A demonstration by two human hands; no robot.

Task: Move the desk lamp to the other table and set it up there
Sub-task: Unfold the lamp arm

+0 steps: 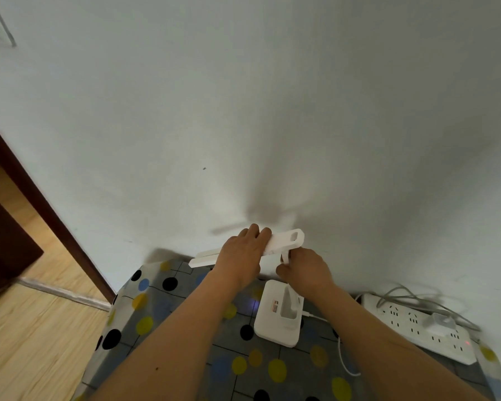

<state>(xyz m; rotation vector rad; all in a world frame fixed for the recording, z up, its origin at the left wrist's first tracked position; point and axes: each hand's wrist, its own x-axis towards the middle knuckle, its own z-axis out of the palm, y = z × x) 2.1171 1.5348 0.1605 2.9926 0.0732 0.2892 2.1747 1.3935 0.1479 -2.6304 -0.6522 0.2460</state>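
A white desk lamp stands on a table with a grey cloth of black, yellow and blue dots (185,322), close to the white wall. Its flat base (278,314) rests on the cloth. The long lamp head (287,240) lies roughly level above it, reaching left and right. My left hand (243,253) grips the lamp head near its middle, fingers curled over the top. My right hand (307,270) holds the thin upright arm just below the hinge. A thin white cable (343,360) runs from the base across the cloth.
A white power strip (417,328) with a plug and grey cords lies on the table's right side by the wall. Left of the table is wooden floor (26,342), with a dark brown door frame (41,209) and dark furniture (3,241).
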